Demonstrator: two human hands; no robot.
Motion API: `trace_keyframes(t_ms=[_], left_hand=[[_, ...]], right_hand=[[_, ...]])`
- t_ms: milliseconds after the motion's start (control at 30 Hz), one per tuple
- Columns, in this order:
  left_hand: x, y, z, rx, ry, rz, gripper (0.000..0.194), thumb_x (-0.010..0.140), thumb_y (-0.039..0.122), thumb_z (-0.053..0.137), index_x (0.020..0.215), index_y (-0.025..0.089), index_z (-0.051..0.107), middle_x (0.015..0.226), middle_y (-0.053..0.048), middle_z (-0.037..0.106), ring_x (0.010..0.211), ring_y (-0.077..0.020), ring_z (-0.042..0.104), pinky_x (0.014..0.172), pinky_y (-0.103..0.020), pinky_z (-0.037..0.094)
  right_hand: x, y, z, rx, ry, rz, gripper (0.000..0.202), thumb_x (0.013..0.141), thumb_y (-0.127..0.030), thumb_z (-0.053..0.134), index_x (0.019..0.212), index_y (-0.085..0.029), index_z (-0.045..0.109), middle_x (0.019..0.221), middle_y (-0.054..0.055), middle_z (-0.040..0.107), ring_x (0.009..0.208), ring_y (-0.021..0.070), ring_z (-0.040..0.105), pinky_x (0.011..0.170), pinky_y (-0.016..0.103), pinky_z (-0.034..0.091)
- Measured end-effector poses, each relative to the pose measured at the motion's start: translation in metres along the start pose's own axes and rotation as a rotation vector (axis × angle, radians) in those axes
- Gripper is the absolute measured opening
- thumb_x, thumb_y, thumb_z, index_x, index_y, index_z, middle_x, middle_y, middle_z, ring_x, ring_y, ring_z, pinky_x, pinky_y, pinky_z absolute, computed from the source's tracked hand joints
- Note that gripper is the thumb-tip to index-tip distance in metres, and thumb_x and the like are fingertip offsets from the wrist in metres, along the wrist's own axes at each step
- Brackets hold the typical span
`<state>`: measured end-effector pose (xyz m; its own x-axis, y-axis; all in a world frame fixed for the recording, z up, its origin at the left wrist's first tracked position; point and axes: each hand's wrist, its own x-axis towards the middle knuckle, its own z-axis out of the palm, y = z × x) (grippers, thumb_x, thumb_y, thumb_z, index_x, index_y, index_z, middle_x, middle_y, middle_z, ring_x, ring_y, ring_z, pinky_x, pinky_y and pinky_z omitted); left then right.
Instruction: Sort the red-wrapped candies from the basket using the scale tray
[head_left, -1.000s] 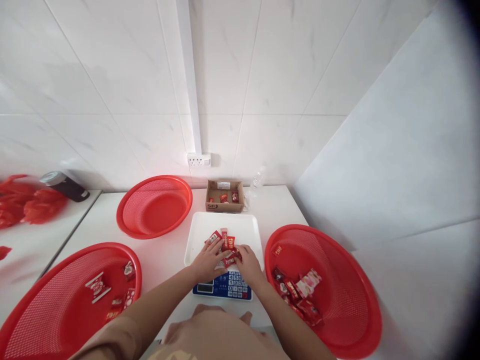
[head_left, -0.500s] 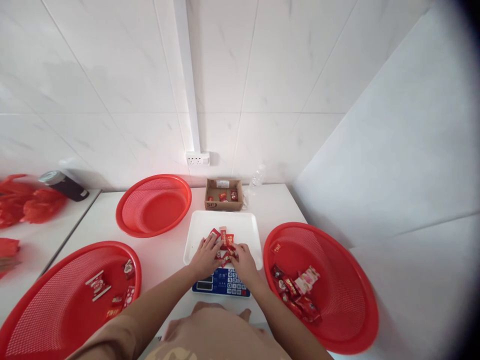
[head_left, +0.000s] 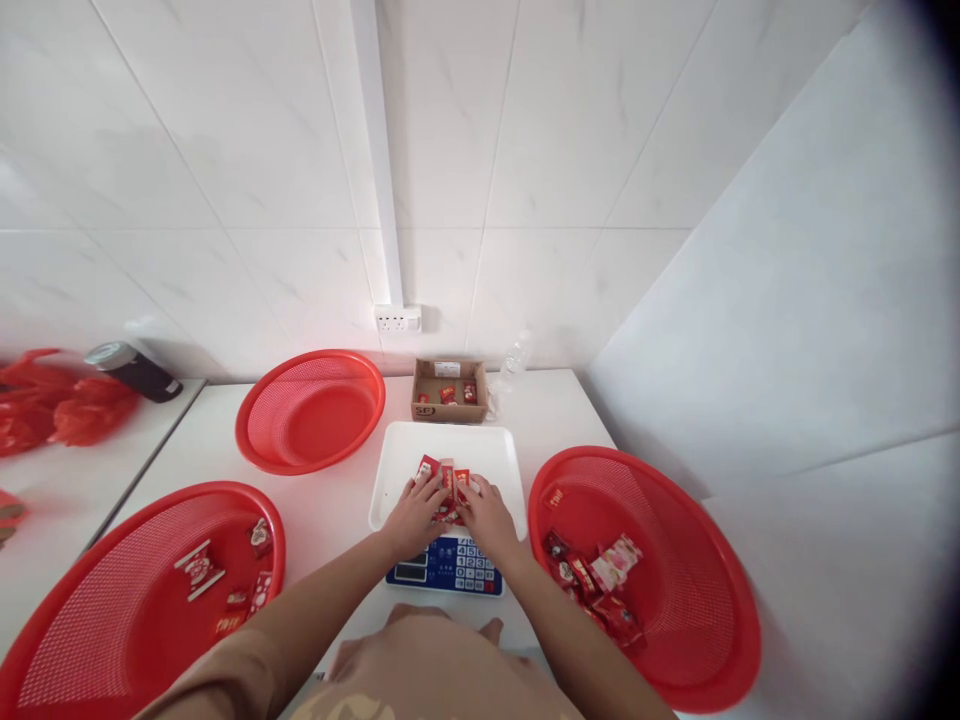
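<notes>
Several red wrapped candies (head_left: 448, 470) lie bunched on the white tray (head_left: 495, 447) of a scale, some upright, their lower parts covered by my fingers. From the left, my left hand (head_left: 412, 518) curls its fingers over the bunch. My right hand (head_left: 489, 518) closes around it from the right side, fingertips on the wrappers. Both hands grip the candies between them, just above the scale's blue keypad panel (head_left: 444, 572).
Red baskets stand around the scale: one at right (head_left: 705, 640) with candies, one at front left (head_left: 82, 600) with a few, one behind (head_left: 367, 385). Behind the tray are a cardboard box (head_left: 450, 412) and a clear bottle (head_left: 516, 355). A dark tumbler (head_left: 142, 375) lies far left by red bags (head_left: 97, 408).
My right hand has moved slightly up and its fingers reach further over the candies. The candies stand closer together. At the left edge, a red thing has shifted mostly out of view.
</notes>
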<state>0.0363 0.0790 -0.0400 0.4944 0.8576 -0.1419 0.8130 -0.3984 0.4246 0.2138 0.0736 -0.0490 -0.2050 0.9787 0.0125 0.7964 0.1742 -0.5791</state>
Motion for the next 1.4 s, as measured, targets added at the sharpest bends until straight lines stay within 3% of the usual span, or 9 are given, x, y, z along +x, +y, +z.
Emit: trace_keyframes(t_ms=[300,467,600,700,967,1033,1200,1333,1400], left_hand=[[-0.002,-0.004,0.001,-0.041,0.015,0.012,0.052,0.08,0.035,0.061,0.128,0.021,0.048,0.147,-0.013,0.036,0.139,-0.0301,0.024,0.111,-0.051,0.023],[0.006,-0.006,-0.01,-0.041,0.153,-0.199,0.048,0.086,0.031,0.049,0.132,0.017,0.043,0.141,-0.014,0.043,0.133,-0.0265,0.035,0.108,-0.044,0.03],[0.016,-0.007,-0.027,0.034,0.157,-0.362,0.039,0.085,0.036,0.05,0.12,0.019,0.053,0.118,-0.011,0.058,0.115,-0.027,0.049,0.097,-0.042,0.036],[0.024,-0.009,-0.035,0.037,0.143,-0.406,0.03,0.08,0.04,0.055,0.1,0.019,0.061,0.108,-0.012,0.06,0.109,-0.0294,0.05,0.093,-0.042,0.036],[0.041,-0.013,-0.033,-0.127,0.09,-0.508,0.012,0.08,0.026,0.053,0.09,0.02,0.053,0.092,-0.006,0.065,0.088,-0.0208,0.059,0.067,-0.027,0.04],[0.039,-0.014,-0.038,-0.159,0.098,-0.531,0.008,0.083,0.021,0.046,0.09,0.021,0.05,0.087,-0.004,0.065,0.081,-0.0188,0.06,0.063,-0.026,0.039],[0.023,-0.008,-0.049,-0.216,0.096,-0.533,0.021,0.08,0.01,0.043,0.096,0.022,0.047,0.087,-0.002,0.065,0.08,-0.0171,0.06,0.066,-0.026,0.04],[0.008,0.003,-0.042,-0.25,0.014,-0.496,0.015,0.076,0.019,0.055,0.091,0.021,0.052,0.094,-0.004,0.063,0.083,-0.0171,0.06,0.069,-0.025,0.042],[0.004,0.007,-0.035,-0.25,-0.025,-0.501,0.024,0.071,0.026,0.063,0.092,0.019,0.054,0.099,-0.007,0.061,0.084,-0.019,0.06,0.07,-0.027,0.042]], right_hand=[[-0.004,0.003,0.003,0.067,-0.028,0.039,0.043,0.083,-0.018,0.047,0.125,-0.023,0.055,0.13,0.009,0.051,0.114,0.0219,0.05,0.096,0.034,0.041],[-0.006,0.002,0.0,0.072,-0.037,0.034,0.037,0.086,-0.023,0.045,0.121,-0.024,0.059,0.132,0.008,0.051,0.115,0.0219,0.05,0.097,0.036,0.041],[-0.011,0.009,-0.003,0.098,0.037,0.066,0.037,0.088,-0.03,0.044,0.121,-0.021,0.059,0.133,0.011,0.05,0.121,0.0224,0.047,0.098,0.037,0.041],[-0.017,0.021,-0.006,0.091,0.102,0.072,0.037,0.088,-0.031,0.042,0.119,-0.02,0.061,0.131,0.012,0.051,0.119,0.0222,0.049,0.1,0.038,0.041],[-0.047,0.052,-0.024,0.018,0.288,0.091,0.034,0.088,-0.029,0.04,0.108,-0.018,0.065,0.121,0.012,0.057,0.116,0.024,0.051,0.101,0.044,0.04],[-0.055,0.056,-0.029,-0.002,0.315,0.097,0.034,0.088,-0.028,0.039,0.108,-0.019,0.065,0.12,0.012,0.058,0.114,0.0241,0.051,0.1,0.044,0.04],[-0.07,0.069,-0.032,-0.02,0.353,0.115,0.033,0.087,-0.029,0.04,0.106,-0.019,0.065,0.117,0.013,0.058,0.112,0.0251,0.051,0.098,0.044,0.041],[-0.074,0.079,-0.025,-0.03,0.348,0.112,0.033,0.087,-0.029,0.04,0.103,-0.019,0.066,0.116,0.013,0.059,0.11,0.0249,0.053,0.096,0.044,0.043],[-0.074,0.081,-0.021,-0.039,0.354,0.101,0.033,0.087,-0.029,0.039,0.102,-0.018,0.067,0.116,0.013,0.06,0.11,0.0248,0.053,0.096,0.043,0.044]])
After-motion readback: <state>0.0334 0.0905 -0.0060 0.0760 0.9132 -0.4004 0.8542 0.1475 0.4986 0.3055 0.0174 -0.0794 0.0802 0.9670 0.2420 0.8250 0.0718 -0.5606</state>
